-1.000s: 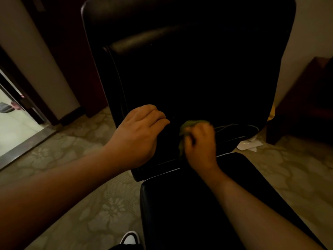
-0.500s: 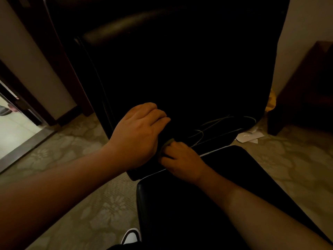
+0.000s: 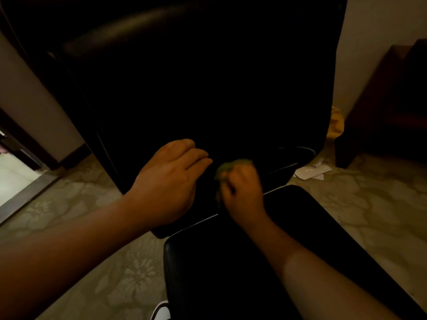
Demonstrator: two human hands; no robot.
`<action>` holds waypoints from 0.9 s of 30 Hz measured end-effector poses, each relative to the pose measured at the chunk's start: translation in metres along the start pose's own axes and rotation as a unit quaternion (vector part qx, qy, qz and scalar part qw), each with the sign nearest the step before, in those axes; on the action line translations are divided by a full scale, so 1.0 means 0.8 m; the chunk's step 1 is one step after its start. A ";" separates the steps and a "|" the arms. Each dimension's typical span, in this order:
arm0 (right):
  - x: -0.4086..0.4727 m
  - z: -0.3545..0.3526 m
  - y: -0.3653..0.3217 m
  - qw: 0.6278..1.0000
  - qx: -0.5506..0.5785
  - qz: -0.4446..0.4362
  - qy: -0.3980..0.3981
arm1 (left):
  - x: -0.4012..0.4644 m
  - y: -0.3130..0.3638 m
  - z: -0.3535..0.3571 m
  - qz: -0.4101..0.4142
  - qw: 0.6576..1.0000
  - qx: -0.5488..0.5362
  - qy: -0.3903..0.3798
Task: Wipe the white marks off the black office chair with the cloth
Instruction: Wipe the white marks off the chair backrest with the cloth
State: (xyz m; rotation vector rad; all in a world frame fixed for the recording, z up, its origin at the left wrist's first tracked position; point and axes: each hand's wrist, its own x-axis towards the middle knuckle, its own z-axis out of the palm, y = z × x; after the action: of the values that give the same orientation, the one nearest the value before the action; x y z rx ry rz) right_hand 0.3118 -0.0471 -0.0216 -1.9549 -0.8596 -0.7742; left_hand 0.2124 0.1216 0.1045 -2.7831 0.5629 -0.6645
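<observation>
The black office chair (image 3: 208,84) fills the view, its backrest ahead and its seat (image 3: 231,273) below. My right hand (image 3: 242,192) is closed on a green cloth (image 3: 233,165) and presses it against the bottom of the backrest. The hand is blurred. My left hand (image 3: 168,181) rests with curled fingers on the lower left of the backrest, just left of the cloth. Faint white lines (image 3: 298,148) show on the backrest's lower right, and a white line (image 3: 198,221) runs along its bottom edge.
Patterned floor (image 3: 69,204) surrounds the chair. White paper scraps (image 3: 312,170) lie on the floor at the right, beside a dark wooden cabinet (image 3: 388,112). Something yellow (image 3: 336,123) sits behind the chair. A bright doorway (image 3: 13,176) is at the left. A shoe tip (image 3: 161,310) shows below.
My right hand has moved the cloth back up and to the right along the backrest bottom. The white lines right of it look fainter and fewer. The left hand stays put.
</observation>
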 end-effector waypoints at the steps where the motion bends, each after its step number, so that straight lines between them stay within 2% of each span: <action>1: -0.021 0.011 0.000 0.997 0.005 -0.051 -0.052 | 0.003 0.004 0.002 0.007 1.000 0.003 -0.013; 4: -0.049 0.019 0.015 0.979 -0.004 -0.150 -0.142 | 0.012 0.011 0.009 0.025 0.999 0.005 -0.030; 7: -0.034 0.002 0.027 0.960 -0.031 -0.222 -0.167 | 0.016 0.013 0.013 0.028 0.999 0.002 -0.033; 9: -0.011 -0.015 0.046 0.964 -0.050 -0.212 -0.153 | 0.020 0.013 0.015 0.027 0.999 -0.007 -0.034; 11: 0.011 -0.037 0.070 0.983 -0.059 -0.145 -0.095 | 0.023 0.012 0.016 0.027 0.999 -0.008 -0.033; 13: 0.032 -0.066 0.091 0.997 -0.074 -0.020 -0.001 | 0.029 0.013 0.018 0.031 0.999 -0.012 -0.031; 16: 0.059 -0.103 0.103 0.973 -0.046 0.168 0.152 | 0.042 0.021 0.025 0.035 0.999 -0.030 -0.024; 18: 0.059 -0.097 0.093 0.955 -0.027 0.225 0.192 | 0.055 0.033 0.031 0.038 0.998 -0.039 -0.021; 20: 0.037 -0.069 0.073 0.966 -0.027 0.217 0.138 | 0.070 0.045 0.038 0.039 0.998 -0.047 -0.021; 23: -0.006 -0.028 0.055 0.997 -0.013 0.070 0.021 | 0.087 0.053 0.048 0.040 0.997 -0.060 -0.016; 25: -0.010 -0.028 0.064 1.000 -0.016 0.003 -0.018 | 0.090 0.051 0.053 0.042 0.997 -0.060 -0.019; 27: 0.004 -0.044 0.080 0.999 -0.046 0.017 -0.015 | 0.089 0.048 0.057 0.050 0.997 -0.053 -0.020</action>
State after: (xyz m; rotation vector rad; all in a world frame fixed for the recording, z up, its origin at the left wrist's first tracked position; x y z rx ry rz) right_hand 0.3577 -0.1031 -0.0320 -2.0621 -0.8185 -0.7792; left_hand 0.2807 0.0631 0.0807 -2.8365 0.7449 -0.5731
